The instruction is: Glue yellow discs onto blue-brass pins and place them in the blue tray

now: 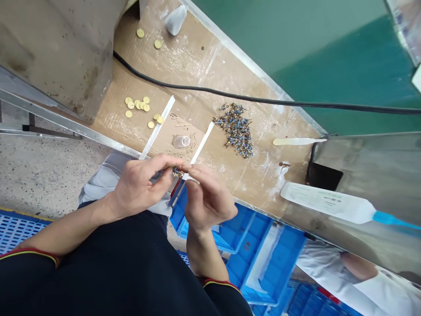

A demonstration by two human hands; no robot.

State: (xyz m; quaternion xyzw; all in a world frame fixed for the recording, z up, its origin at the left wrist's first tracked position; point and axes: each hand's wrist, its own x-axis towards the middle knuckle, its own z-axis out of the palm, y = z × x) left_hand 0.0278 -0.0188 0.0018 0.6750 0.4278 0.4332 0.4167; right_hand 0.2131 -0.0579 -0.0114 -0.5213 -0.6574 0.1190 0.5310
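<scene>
My left hand (141,184) pinches a small brass-and-blue metal part (177,172) between thumb and forefinger, over the near edge of the bench. Against it, the fingertips of my right hand (210,195) come together, closed; whatever they grip is too small to tell. Just beyond both hands, a small clear round dish (181,141) lies among scattered tiny pieces, between two white tape strips (203,141). To its right is a heap of similar brass-and-blue parts (237,129). Several yellow round discs (138,103) lie on the left of the bench.
A black cable (204,89) crosses the cardboard-covered bench (263,175). A white bottle with a blue nozzle (329,202) and a pale slim tube (296,141) lie at the right. Blue bins (250,259) stand below the edge. Another person's white clothing (324,263) shows lower right.
</scene>
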